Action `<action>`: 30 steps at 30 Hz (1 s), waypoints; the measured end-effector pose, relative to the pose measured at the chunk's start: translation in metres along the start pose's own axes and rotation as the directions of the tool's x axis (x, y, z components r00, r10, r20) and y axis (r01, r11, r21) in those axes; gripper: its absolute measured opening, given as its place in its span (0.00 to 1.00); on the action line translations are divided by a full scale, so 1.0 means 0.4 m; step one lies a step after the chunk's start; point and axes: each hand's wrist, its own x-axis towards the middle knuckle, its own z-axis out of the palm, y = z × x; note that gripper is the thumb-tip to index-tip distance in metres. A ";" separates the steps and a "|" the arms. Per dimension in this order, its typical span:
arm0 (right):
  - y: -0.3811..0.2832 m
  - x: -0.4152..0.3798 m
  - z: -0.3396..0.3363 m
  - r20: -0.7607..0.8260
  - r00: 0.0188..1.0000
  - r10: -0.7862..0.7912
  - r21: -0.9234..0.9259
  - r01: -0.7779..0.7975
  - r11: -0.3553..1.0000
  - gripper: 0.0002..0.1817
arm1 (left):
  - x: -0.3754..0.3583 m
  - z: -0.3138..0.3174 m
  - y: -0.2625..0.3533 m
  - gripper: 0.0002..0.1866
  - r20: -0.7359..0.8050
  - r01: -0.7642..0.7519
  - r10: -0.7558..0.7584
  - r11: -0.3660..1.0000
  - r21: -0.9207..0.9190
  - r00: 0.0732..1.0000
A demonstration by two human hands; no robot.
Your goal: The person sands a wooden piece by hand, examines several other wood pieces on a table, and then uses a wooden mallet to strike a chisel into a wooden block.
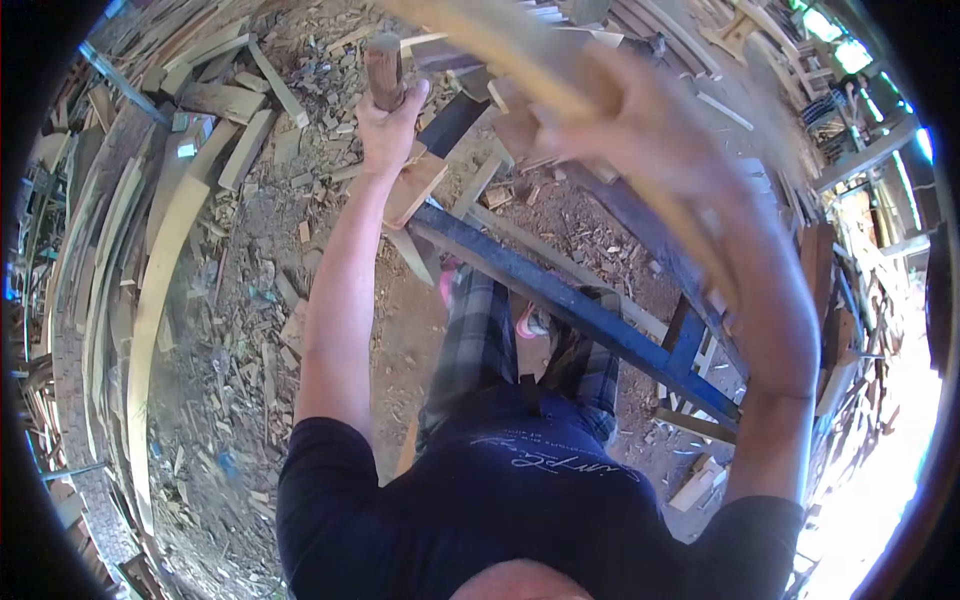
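The left hand's fingers [385,132] were wrapped narrowly around a short brown wooden piece [384,72], its end standing out beyond the thumb. The right hand [665,125], blurred, seemed to be closed on a long curved strip of wood [535,72]; the exact fingertip contact could not be told. That strip lay across the right palm, its long axis slanting from ahead of the person back toward the right forearm, nearer the right hand than the left. Farther out, a dark bar [560,290] slanted below both hands, a tan block [415,190] near its left end.
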 end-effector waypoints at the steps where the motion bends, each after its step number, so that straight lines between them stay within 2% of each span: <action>1: -0.021 0.015 -0.059 0.002 0.997 0.081 0.086 -0.081 0.993 0.27 | -0.011 -0.005 -0.007 0.15 -0.019 0.010 -0.010 1.000 -0.005 1.000; 2: -0.059 0.039 -0.125 0.008 0.987 0.161 0.170 -0.160 0.972 0.33 | -0.014 -0.009 -0.012 0.15 -0.019 0.019 -0.019 1.000 0.002 1.000; 4: -0.180 0.056 -0.280 0.082 0.987 0.137 0.470 -0.160 0.868 0.39 | -0.004 -0.009 -0.017 0.15 0.018 0.001 -0.001 0.999 -0.039 1.000; 5: -0.167 0.055 -0.262 0.077 0.987 0.139 0.466 -0.159 0.870 0.39 | 0.001 -0.007 -0.017 0.15 0.022 -0.001 0.002 0.999 -0.044 1.000; 7: -0.096 0.044 -0.150 0.161 0.974 0.163 0.183 -0.191 0.964 0.37 | 0.001 -0.008 -0.018 0.14 -0.002 0.019 -0.019 0.999 -0.049 1.000; 9: -0.040 0.028 -0.059 0.227 0.953 0.199 -0.112 -0.177 0.978 0.36 | -0.001 -0.009 -0.011 0.14 -0.007 0.022 -0.022 0.997 -0.075 1.000; 12: -0.046 0.014 -0.040 0.207 0.965 0.159 -0.171 -0.124 0.977 0.34 | 0.017 -0.006 -0.015 0.15 -0.010 0.015 -0.016 0.997 -0.074 1.000; 13: -0.067 0.027 -0.115 0.333 0.909 0.252 0.079 -0.293 0.953 0.32 | 0.008 -0.013 -0.029 0.15 -0.035 0.033 -0.034 0.998 -0.048 0.999; 14: -0.029 0.040 -0.122 0.164 0.975 0.150 0.138 -0.173 0.975 0.32 | 0.003 -0.014 -0.028 0.15 -0.039 0.042 -0.044 0.998 -0.044 0.998; 15: -0.057 0.064 -0.126 -0.016 0.999 0.049 0.177 -0.045 0.983 0.31 | 0.003 -0.011 -0.024 0.15 -0.014 0.044 -0.045 0.998 -0.047 0.999; 17: -0.209 0.038 -0.212 -0.198 0.975 0.102 0.093 -0.085 0.992 0.38 | 0.009 -0.010 -0.028 0.15 0.021 0.054 -0.053 0.998 -0.026 0.998; 18: -0.194 0.037 -0.204 -0.199 0.975 0.103 0.089 -0.086 0.992 0.38 | 0.012 -0.010 -0.027 0.15 0.024 0.053 -0.053 0.998 -0.029 0.998; 21: -0.084 0.010 -0.104 -0.034 0.971 0.236 0.230 -0.222 0.947 0.25 | 0.008 -0.005 -0.026 0.14 0.024 0.053 -0.054 0.998 0.019 0.998; 23: -0.036 -0.025 0.025 0.143 0.988 0.059 0.033 -0.064 0.997 0.27 | 0.012 0.005 -0.023 0.13 0.049 -0.008 0.010 0.999 -0.043 0.999; 24: -0.021 -0.027 0.015 0.127 0.990 0.063 0.030 -0.068 0.997 0.27 | 0.020 0.011 -0.017 0.13 0.061 -0.018 0.021 0.999 -0.046 0.998; 26: -0.017 -0.019 -0.026 0.176 0.966 0.190 0.101 -0.210 0.973 0.29 | 0.000 0.004 -0.023 0.13 0.038 -0.053 0.052 0.998 0.015 0.998; 27: -0.023 -0.012 -0.049 0.167 0.979 0.118 0.231 -0.155 0.960 0.28 | -0.005 -0.007 -0.021 0.13 0.048 0.033 -0.033 0.999 0.010 0.998; 28: -0.034 -0.006 -0.061 0.173 0.978 0.117 0.238 -0.157 0.959 0.28 | -0.011 -0.013 -0.019 0.13 0.046 0.038 -0.039 0.999 0.018 0.998; 30: -0.062 0.018 -0.098 -0.127 0.992 0.003 0.418 0.051 0.907 0.35 | -0.006 -0.011 -0.011 0.13 0.061 0.051 -0.050 0.999 -0.017 0.997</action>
